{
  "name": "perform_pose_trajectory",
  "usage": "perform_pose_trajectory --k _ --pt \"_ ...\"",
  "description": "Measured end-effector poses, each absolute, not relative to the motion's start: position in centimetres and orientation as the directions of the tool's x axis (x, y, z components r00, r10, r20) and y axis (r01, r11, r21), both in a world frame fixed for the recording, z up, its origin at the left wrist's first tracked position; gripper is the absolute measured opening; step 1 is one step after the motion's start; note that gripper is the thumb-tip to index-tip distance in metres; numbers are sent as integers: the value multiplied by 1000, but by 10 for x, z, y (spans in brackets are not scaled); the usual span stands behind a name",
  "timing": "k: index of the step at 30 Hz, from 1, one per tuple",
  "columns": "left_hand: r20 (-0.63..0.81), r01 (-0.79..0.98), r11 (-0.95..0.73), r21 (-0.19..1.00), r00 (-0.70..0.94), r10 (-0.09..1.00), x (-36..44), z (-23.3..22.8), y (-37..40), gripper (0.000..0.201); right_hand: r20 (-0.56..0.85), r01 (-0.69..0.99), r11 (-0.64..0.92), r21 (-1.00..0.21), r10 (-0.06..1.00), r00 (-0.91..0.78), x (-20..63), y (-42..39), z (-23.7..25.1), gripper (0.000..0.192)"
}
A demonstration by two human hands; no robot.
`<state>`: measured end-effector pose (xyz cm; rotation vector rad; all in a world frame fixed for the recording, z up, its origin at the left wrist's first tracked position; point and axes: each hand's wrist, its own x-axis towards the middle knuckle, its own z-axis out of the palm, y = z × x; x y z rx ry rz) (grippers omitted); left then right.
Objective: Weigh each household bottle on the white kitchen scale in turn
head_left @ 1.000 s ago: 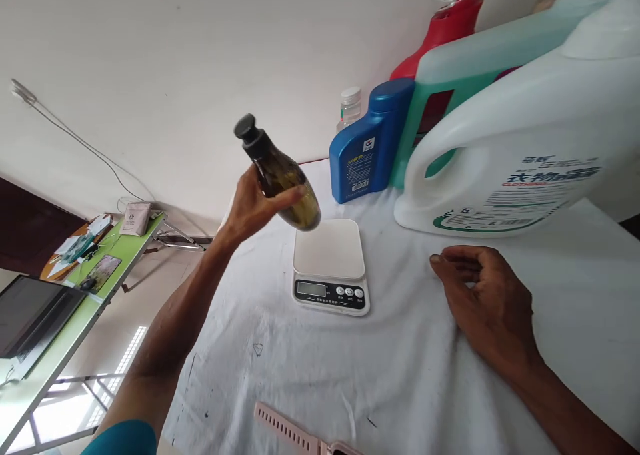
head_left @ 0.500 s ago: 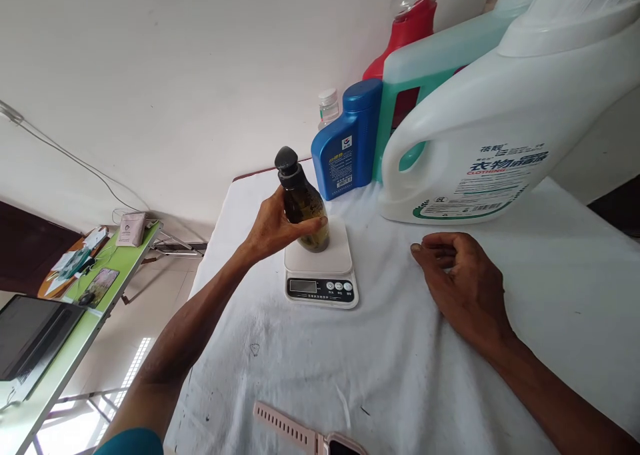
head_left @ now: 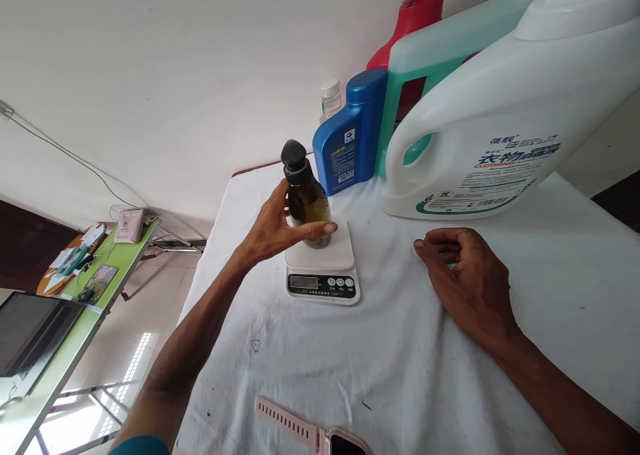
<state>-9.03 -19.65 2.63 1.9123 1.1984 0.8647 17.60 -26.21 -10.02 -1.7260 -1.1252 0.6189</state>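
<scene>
1. Left hand (head_left: pixel 275 227): fingers wrapped around dark brown glass bottle (head_left: pixel 306 198) with black cap, upright on white digital kitchen scale (head_left: pixel 321 263).
2. Right hand (head_left: pixel 467 282): loosely curled, holding nothing, resting on white tablecloth (head_left: pixel 400 362).

Home workroom: detergent jugs (head_left: pixel 480 115), kitchen scale (head_left: pixel 323 265), laptop (head_left: pixel 30 325) on side desk (head_left: pixel 75 308).

I saw bare white cloth (head_left: pixel 400 362) lying open before the small white kitchen scale (head_left: pixel 321 268); behind it, the blue plastic bottle (head_left: pixel 350 142) and big white detergent jug (head_left: pixel 500 122) blocked passage.
</scene>
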Motion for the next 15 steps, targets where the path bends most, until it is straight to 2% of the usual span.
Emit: perform_pose_trajectory --k 3,5,7,9,11,15 --pt "245 324 -340 883 300 922 -105 16 -199 64 75 410 -128 -903 893 444 175 -262 -99 45" --pt "270 245 -293 924 122 955 -117 -3 -198 58 81 414 -123 -902 894 441 175 -262 -100 44" --pt "213 179 -188 966 -131 968 -131 -30 -195 58 89 426 -119 -897 895 437 175 -262 -102 43" --pt "151 141 -111 984 -312 938 -143 -59 -193 58 91 438 -126 -890 893 441 175 -262 -103 44" --pt "146 140 -99 985 -379 914 -152 -83 -193 57 85 442 -135 -887 893 443 175 -262 -103 45" --pt "180 169 -123 978 -379 908 -161 -105 -195 50 63 438 -160 -884 891 450 175 -261 -102 45"
